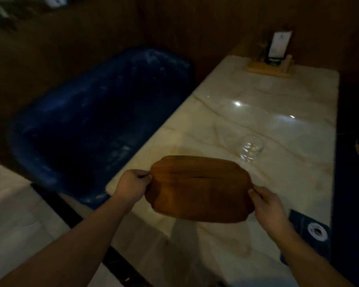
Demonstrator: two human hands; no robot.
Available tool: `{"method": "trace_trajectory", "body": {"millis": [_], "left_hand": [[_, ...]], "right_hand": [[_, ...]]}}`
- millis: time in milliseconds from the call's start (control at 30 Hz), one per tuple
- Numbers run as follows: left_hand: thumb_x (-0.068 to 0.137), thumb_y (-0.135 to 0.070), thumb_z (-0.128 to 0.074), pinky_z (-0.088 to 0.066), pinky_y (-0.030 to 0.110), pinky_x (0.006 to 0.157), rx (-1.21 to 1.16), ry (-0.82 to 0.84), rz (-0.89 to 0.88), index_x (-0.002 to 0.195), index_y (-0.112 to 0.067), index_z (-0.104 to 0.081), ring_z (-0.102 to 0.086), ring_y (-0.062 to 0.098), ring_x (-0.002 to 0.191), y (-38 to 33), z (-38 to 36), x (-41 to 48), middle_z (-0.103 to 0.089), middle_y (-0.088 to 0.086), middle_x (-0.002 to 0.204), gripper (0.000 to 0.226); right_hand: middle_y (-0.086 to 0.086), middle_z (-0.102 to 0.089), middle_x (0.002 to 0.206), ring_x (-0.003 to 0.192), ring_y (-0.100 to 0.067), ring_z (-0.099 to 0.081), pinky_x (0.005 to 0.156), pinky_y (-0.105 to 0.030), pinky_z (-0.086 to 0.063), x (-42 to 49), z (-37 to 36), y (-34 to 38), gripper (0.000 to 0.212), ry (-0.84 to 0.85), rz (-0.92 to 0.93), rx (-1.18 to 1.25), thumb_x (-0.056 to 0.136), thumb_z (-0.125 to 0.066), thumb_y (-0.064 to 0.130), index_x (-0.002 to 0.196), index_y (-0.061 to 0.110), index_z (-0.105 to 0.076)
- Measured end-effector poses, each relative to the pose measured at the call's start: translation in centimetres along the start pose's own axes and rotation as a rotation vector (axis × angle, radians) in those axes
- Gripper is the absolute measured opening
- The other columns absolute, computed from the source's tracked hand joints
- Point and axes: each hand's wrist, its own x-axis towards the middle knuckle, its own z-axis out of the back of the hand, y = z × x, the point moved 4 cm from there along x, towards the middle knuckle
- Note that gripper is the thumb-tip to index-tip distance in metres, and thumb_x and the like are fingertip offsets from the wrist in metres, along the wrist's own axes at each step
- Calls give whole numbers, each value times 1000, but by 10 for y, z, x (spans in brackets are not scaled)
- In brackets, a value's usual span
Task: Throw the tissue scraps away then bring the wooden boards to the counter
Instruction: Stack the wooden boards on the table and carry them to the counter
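Observation:
A brown wooden board [199,188] with rounded corners is held flat above the near part of a pale marble table [257,104]. My left hand [132,186] grips its left edge and my right hand [267,206] grips its right edge. Whether more than one board is stacked there cannot be told. No tissue scraps are visible.
A clear glass [251,148] stands on the table just beyond the board. A wooden stand with a menu card [275,56] sits at the far end. A blue padded seat [95,121] runs along the table's left side. A dark blue coaster-like item [311,230] lies at the near right edge.

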Motion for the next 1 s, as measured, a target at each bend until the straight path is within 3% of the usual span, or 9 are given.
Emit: {"method": "trace_trajectory", "body": {"millis": [67,200,333,467,533,667,767,900,1000], "left_hand": [[93,-16,-58,-52,39,84,-98,-97,18,99,-9,-73,-66,22,87,11,43,-9,-73,8,96,19],[95,-15,-54,-50,22,58,-219,-299,15,95,-14,-70,-60,9,73,43,134,-46,-65,-5,79,16],[96,-20,-52,-54,37,82,-328,-436,64,102,-17,-69,-65,20,88,96,223,-103,-68,4,94,19],[97,-18,-47,-51,32,69,-398,-593,48,102,-17,-64,-64,18,80,148,305,-177,-68,5,89,18],[98,-22,-46,-54,40,76,-412,-655,46,105,-21,-60,-65,21,85,168,334,-205,-69,7,95,16],[99,-23,-43,-44,29,58,-455,-823,55,110,-25,-51,-58,13,75,222,400,-277,-61,-3,86,14],[98,-22,-44,-42,30,58,-457,-909,89,115,-21,-52,-58,14,74,244,430,-317,-61,-3,85,18],[98,-24,-44,-43,32,58,-432,-1022,137,97,-15,-61,-59,18,69,290,475,-383,-65,3,81,20],[96,-26,-46,-44,32,60,-427,-1126,184,102,-21,-65,-62,18,70,325,499,-431,-67,3,79,21]], "right_hand": [[-17,-68,105,100,-33,-62,93,-47,-47,1,-25,37,25,11,73,-18,96,-51,11,111,3,-69],[-14,-73,97,95,-31,-66,92,-50,-49,-16,-92,114,24,117,231,-38,93,-53,16,104,9,-73],[-10,-70,103,98,-27,-65,95,-48,-49,-63,-176,182,29,324,317,-52,98,-46,19,114,9,-68],[-11,-71,100,92,-24,-66,88,-45,-52,-135,-264,238,27,476,398,-1,99,-45,24,105,16,-69],[-14,-71,94,86,-26,-65,79,-43,-50,-166,-296,257,28,513,419,17,98,-44,22,92,15,-70],[-30,-66,86,81,-42,-62,68,-43,-47,-249,-375,292,38,625,497,44,94,-45,25,90,-7,-65],[-15,-55,66,64,-29,-54,61,-36,-38,-289,-413,304,36,705,478,43,94,-43,18,81,-10,-61],[-2,-47,54,56,-20,-47,57,-34,-34,-357,-474,325,48,813,524,12,94,-44,13,47,23,-51],[-4,-54,58,59,-20,-52,59,-34,-37,-408,-527,338,41,967,561,1,95,-44,15,59,11,-62]]}}
